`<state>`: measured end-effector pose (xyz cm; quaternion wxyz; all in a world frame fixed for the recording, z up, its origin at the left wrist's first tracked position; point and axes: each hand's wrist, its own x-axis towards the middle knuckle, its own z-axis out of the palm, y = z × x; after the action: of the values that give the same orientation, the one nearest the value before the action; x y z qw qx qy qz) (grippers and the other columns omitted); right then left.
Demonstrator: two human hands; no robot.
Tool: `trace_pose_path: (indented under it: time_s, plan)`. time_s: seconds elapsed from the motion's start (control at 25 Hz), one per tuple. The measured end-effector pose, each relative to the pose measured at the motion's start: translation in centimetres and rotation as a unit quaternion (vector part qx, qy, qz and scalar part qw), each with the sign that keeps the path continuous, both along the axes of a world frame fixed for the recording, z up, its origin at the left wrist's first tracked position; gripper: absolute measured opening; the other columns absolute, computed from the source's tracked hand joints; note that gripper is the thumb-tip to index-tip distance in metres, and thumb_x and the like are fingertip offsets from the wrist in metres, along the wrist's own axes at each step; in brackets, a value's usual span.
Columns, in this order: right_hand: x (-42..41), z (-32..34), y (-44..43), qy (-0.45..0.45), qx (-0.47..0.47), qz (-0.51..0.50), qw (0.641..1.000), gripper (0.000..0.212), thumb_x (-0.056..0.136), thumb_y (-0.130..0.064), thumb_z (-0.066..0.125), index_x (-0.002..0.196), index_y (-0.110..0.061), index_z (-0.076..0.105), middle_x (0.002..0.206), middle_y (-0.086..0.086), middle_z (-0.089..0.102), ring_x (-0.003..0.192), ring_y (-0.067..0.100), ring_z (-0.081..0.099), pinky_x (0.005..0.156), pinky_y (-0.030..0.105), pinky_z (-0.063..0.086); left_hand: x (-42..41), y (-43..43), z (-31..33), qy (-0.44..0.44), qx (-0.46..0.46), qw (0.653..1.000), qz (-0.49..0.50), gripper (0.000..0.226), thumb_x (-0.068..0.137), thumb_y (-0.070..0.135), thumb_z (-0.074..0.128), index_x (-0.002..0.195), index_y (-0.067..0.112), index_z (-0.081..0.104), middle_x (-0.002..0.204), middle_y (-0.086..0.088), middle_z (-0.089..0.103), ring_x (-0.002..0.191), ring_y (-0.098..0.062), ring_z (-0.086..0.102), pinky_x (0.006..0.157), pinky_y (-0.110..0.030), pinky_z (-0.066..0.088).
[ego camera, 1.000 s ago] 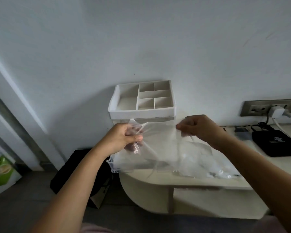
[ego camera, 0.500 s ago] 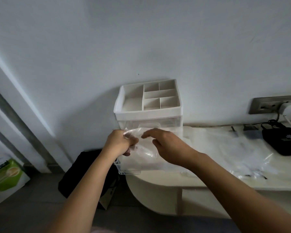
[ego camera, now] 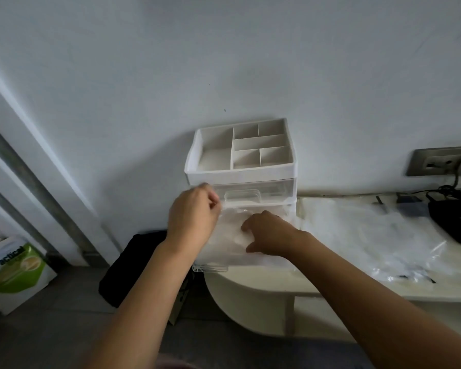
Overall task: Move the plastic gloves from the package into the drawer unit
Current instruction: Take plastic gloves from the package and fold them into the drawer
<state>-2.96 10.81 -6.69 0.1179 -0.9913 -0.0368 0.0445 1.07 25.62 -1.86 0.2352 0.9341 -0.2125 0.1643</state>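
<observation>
A white drawer unit (ego camera: pixel 241 174) with a divided top tray stands on the desk against the wall. Its lower clear drawer (ego camera: pixel 210 267) is pulled out over the desk's edge. Clear plastic gloves (ego camera: pixel 230 235) lie in that drawer. My left hand (ego camera: pixel 193 217) pinches the gloves' far left edge with curled fingers. My right hand (ego camera: pixel 268 234) presses down on the gloves with its fingers bent; whether it grips them is unclear. The clear package (ego camera: pixel 365 235) lies flat on the desk to the right of the unit.
A cream desk (ego camera: pixel 277 282) with a rounded end carries a black pouch (ego camera: pixel 455 219) at the far right, below a wall socket (ego camera: pixel 437 162) with a plug. On the floor are a black bag (ego camera: pixel 133 262) and a green-and-white box (ego camera: pixel 14 272).
Both hands went from holding the gloves spread in the air to lowering them into the open lower drawer. The right hand came left onto the gloves.
</observation>
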Motion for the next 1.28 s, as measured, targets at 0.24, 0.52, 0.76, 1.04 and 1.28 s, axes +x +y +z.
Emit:
trace_pose_path:
  time_s: [0.24, 0.52, 0.76, 1.04, 1.28]
  plan:
    - [0.4, -0.8, -0.5, -0.007, -0.002, -0.004, 1.000, 0.032, 0.087, -0.037, 0.060, 0.114, -0.019, 0.062, 0.121, 0.005, 0.058, 0.121, 0.027, 0.044, 0.107, 0.043, 0.031, 1.2, -3.0, -5.2, 0.223, 0.169, 0.953, -0.117, 0.047, 0.088, 0.035, 0.063, 0.129, 0.014, 0.053, 0.134, -0.005, 0.053, 0.122, -0.023, 0.050, 0.102, -0.030, 0.039]
    - [2.4, -2.0, -1.2, 0.135, 0.015, -0.086, 0.987, 0.093, 0.078, -0.045, 0.068, 0.149, -0.020, 0.014, 0.153, 0.016, 0.010, 0.142, 0.039, 0.006, 0.116, 0.048, 0.017, 4.3, -3.4, -6.8, 0.347, 0.223, 0.909, -0.060, 0.087, 0.084, 0.045, 0.065, 0.151, 0.026, 0.013, 0.158, -0.013, 0.013, 0.141, -0.031, 0.023, 0.115, -0.044, 0.025]
    - [-0.1, 1.1, -1.8, 0.088, 0.043, -0.012, 0.995, 0.064, 0.085, -0.032, 0.067, 0.140, -0.012, 0.041, 0.143, 0.009, 0.040, 0.133, 0.025, 0.033, 0.108, 0.031, 0.028, 2.8, -3.3, -5.1, 0.325, 0.230, 0.914, -0.078, 0.076, 0.088, 0.029, 0.065, 0.149, 0.013, 0.023, 0.153, -0.015, 0.024, 0.140, -0.030, 0.026, 0.114, -0.036, 0.023]
    - [-5.9, 6.9, -9.4, -0.047, 0.096, -0.031, 0.994, 0.015, 0.086, -0.034, 0.065, 0.090, -0.021, 0.070, 0.084, -0.012, 0.066, 0.076, -0.001, 0.059, 0.069, 0.012, 0.045, 0.7, -2.4, -3.2, 0.271, 0.126, 0.953, -0.050, 0.061, 0.082, 0.023, 0.073, 0.137, 0.013, 0.048, 0.138, -0.005, 0.051, 0.121, -0.021, 0.052, 0.097, -0.026, 0.041]
    - [-9.6, 3.0, -21.4, 0.005, 0.015, -0.253, 0.967, 0.040, 0.089, -0.043, 0.058, 0.062, -0.014, 0.064, 0.062, 0.000, 0.061, 0.057, 0.013, 0.056, 0.053, 0.024, 0.038, -3.5, -7.1, -1.3, 0.054, -0.013, 0.990, -0.128, 0.045, 0.089, 0.041, 0.061, 0.057, 0.009, 0.054, 0.056, -0.002, 0.058, 0.055, -0.016, 0.055, 0.056, -0.026, 0.043]
